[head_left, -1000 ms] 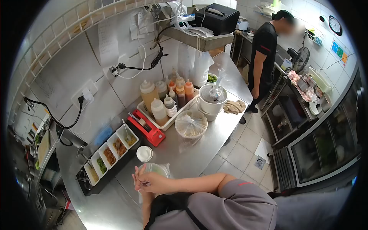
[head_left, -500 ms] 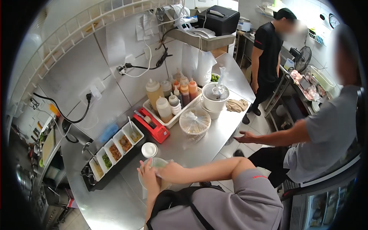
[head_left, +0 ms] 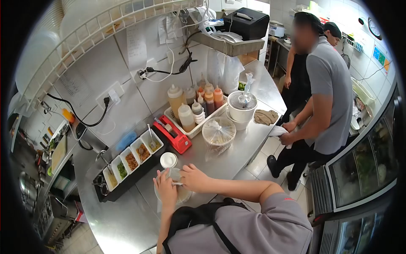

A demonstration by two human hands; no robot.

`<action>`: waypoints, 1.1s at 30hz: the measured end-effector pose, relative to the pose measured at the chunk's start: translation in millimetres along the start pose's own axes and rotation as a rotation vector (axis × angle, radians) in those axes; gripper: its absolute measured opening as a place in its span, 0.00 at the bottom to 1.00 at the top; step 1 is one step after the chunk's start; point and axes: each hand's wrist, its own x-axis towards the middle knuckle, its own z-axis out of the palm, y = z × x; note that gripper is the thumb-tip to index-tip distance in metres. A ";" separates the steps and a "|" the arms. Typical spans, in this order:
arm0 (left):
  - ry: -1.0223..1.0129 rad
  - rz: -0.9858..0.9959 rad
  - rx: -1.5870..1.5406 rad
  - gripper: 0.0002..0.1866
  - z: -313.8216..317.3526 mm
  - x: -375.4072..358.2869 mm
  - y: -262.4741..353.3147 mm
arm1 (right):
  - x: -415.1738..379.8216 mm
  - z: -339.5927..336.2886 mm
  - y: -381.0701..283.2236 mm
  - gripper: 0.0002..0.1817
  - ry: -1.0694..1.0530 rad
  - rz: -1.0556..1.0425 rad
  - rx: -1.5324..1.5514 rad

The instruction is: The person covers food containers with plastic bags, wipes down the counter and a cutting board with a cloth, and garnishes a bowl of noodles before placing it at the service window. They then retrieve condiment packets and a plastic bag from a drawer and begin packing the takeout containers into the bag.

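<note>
A round, pale bowl or tub with clear plastic bag film [head_left: 184, 196] about it stands on the steel counter [head_left: 127, 220] just before me. My left hand [head_left: 166, 189] is at its left side, fingers bent over the film. With closed fingers, my right hand [head_left: 193, 178] grips the film at the far right of the rim. My hands partly cover the contents. Just beyond them sits a small stack of white round cups or lids [head_left: 168, 160]. A black rack [head_left: 122, 184] of white tubs with chopped toppings [head_left: 132, 161] lies to the left.
Behind stand a red tape dispenser [head_left: 174, 136], a basket of squeeze bottles [head_left: 195, 132], a bag-covered tub [head_left: 219, 132] and white buckets [head_left: 242, 106]. A tan cloth [head_left: 265, 117] lies at the right edge. A co-worker in grey [head_left: 330, 84] stands beyond, another person behind.
My hands have moved slightly apart over the bowl, pulling at the film. The grey-shirted co-worker has stepped farther off and now holds a white cloth or paper. My view has shifted a little.
</note>
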 end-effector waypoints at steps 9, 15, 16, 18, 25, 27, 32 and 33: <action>0.128 -0.232 -0.604 0.06 -20.9 -19.3 2.4 | 37.4 -34.5 -13.5 0.14 -0.267 0.355 0.429; -0.334 -0.904 -1.568 0.19 -55.4 -19.8 -24.8 | 19.4 -27.2 -49.6 0.15 -0.238 0.252 0.519; -0.397 -0.926 -1.589 0.19 -57.9 -19.8 -28.4 | 18.2 -30.0 -48.8 0.14 -0.249 0.246 0.489; -0.496 -0.932 -1.574 0.18 -56.7 -16.5 -26.1 | 21.3 -39.2 -42.2 0.13 -0.268 0.229 0.420; -0.657 -1.039 -1.762 0.16 -58.1 1.3 -31.5 | 11.1 -40.0 -38.7 0.12 -0.331 0.031 0.269; -0.709 -1.101 -1.781 0.16 -50.4 0.6 -33.9 | -4.6 -16.4 -32.2 0.10 -0.391 -0.019 0.306; -0.645 -0.913 -1.332 0.15 -34.6 0.4 -19.6 | -2.3 0.7 10.1 0.07 -0.139 -0.138 0.214; -0.619 -0.789 -1.072 0.15 -34.5 3.0 -10.7 | 3.4 4.0 19.9 0.07 -0.151 -0.109 0.255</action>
